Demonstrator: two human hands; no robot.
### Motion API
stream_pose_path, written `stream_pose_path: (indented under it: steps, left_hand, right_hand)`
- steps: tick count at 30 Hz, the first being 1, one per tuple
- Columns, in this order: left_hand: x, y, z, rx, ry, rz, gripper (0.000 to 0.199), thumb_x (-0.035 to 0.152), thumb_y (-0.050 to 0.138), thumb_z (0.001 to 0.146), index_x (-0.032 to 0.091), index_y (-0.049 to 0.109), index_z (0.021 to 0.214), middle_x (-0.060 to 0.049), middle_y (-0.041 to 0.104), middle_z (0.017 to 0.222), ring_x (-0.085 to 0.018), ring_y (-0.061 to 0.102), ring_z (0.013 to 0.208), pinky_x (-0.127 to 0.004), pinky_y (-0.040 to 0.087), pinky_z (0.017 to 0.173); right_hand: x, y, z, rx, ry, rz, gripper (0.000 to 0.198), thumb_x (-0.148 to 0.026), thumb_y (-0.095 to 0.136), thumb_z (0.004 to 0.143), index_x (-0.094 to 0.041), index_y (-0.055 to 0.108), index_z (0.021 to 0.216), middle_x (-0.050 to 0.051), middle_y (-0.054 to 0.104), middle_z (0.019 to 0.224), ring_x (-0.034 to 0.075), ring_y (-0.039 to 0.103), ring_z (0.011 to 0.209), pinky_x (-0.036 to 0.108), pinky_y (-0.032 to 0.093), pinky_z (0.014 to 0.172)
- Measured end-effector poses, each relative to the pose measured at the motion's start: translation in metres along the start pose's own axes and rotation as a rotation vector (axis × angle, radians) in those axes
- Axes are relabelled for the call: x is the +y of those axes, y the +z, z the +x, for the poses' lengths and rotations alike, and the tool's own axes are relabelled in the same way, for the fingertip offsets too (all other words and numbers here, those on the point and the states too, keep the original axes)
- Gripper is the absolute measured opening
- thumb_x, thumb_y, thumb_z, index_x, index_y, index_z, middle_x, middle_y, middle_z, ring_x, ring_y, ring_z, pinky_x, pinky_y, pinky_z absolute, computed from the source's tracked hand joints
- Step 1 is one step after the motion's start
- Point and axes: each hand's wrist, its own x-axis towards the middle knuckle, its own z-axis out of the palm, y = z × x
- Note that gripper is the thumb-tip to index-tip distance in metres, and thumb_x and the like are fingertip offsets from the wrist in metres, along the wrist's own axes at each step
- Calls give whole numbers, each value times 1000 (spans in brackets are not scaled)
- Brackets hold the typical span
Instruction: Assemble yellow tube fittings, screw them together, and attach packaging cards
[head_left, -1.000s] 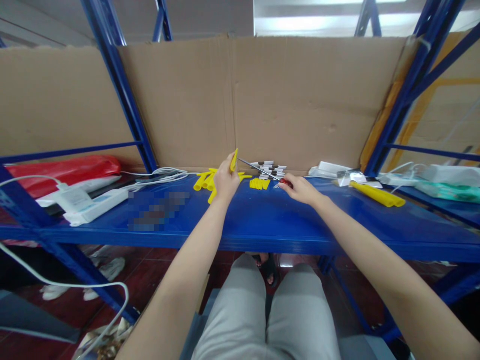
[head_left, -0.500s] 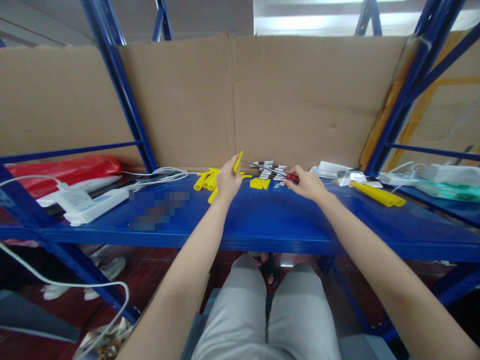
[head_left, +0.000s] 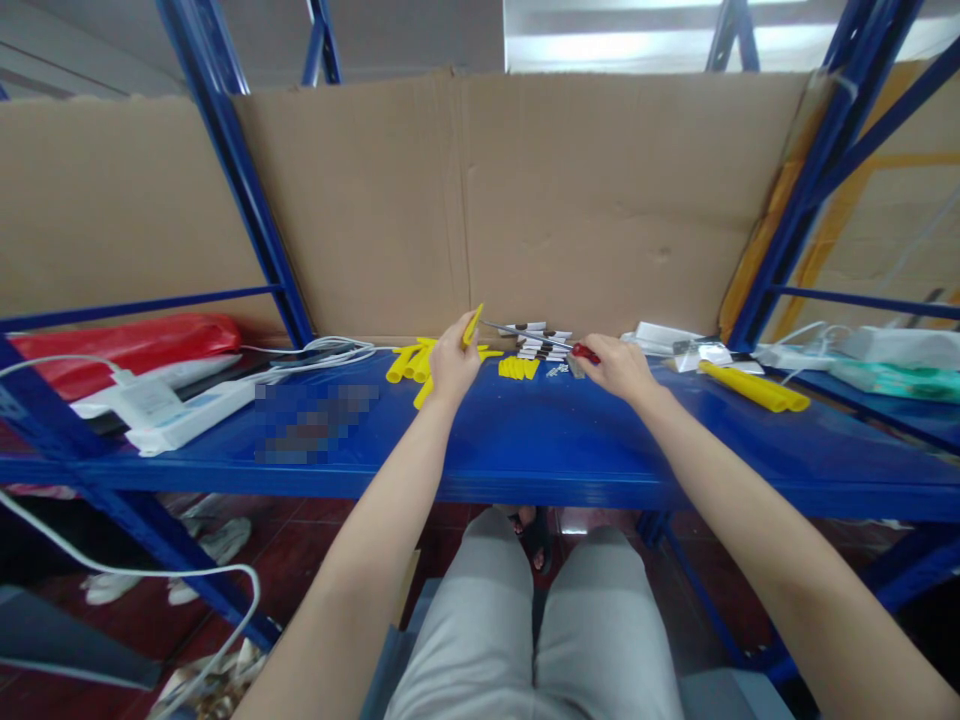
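My left hand (head_left: 454, 368) is closed around a yellow plastic piece (head_left: 472, 327) held up above the blue shelf. In my closed right hand (head_left: 622, 370) is a red-handled screwdriver (head_left: 586, 353), its long metal shaft pointing left. The shaft's tip is close to the yellow piece; whether they touch I cannot tell. Several yellow tubes (head_left: 409, 363) lie beside and partly behind my left hand. Between the hands sit a row of short yellow pieces (head_left: 517, 369), a group of white-and-black pieces (head_left: 544, 347) and some tiny silvery parts (head_left: 556, 371).
A blue metal shelf (head_left: 555, 435) carries everything, backed by a cardboard panel (head_left: 600, 190). On the left lie a white power strip (head_left: 195, 415), white cables (head_left: 330, 355) and a red bag (head_left: 142, 345). Two long yellow tubes (head_left: 754, 386) and silvery packaging (head_left: 701, 355) lie on the right.
Very little differs. The hands, yellow piece and screwdriver keep nearly the same pose, with a slight shift of the whole view.
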Motion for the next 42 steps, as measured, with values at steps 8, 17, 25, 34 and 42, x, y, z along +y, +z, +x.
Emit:
stream_pose_path:
  steps: [8, 17, 25, 34, 42]
  left_hand:
    - [2, -1, 0, 33, 12, 4, 35, 16, 54, 89, 20, 69, 121, -8, 74, 118, -21, 70, 111, -32, 55, 98]
    - [2, 0, 0, -19, -20, -31, 36, 15, 53, 90, 19, 68, 123, -10, 72, 123, -22, 65, 121, -35, 49, 107]
    - [3, -1, 0, -33, -59, -84, 37, 16, 53, 90, 19, 66, 125, -10, 70, 126, -24, 64, 122, -39, 48, 109]
    - [-1, 2, -1, -7, -23, -52, 37, 19, 52, 91, 21, 65, 126, -8, 71, 125, -23, 63, 123, -37, 47, 110]
    - [3, 2, -1, -16, -57, -50, 40, 15, 54, 88, 21, 66, 126, -9, 70, 127, -25, 63, 123, -41, 48, 109]
  right_hand:
    - [-3, -3, 0, -68, 38, 80, 30, -35, 43, 97, -19, 67, 103, 13, 73, 99, 25, 65, 87, 30, 38, 66]
    - [-1, -1, -1, -104, 64, 143, 28, -36, 46, 96, -20, 66, 107, 11, 74, 104, 26, 66, 91, 31, 42, 71]
    - [-2, 0, 0, -118, 77, 151, 27, -36, 49, 95, -21, 66, 108, 11, 75, 105, 26, 68, 92, 31, 43, 72]
    - [-6, -3, 1, -178, 81, 118, 28, -35, 47, 96, -20, 67, 110, 11, 75, 104, 26, 69, 93, 31, 44, 70]
    - [-9, -5, 3, -246, 111, 102, 27, -35, 48, 96, -20, 67, 110, 11, 75, 107, 27, 69, 96, 31, 44, 71]
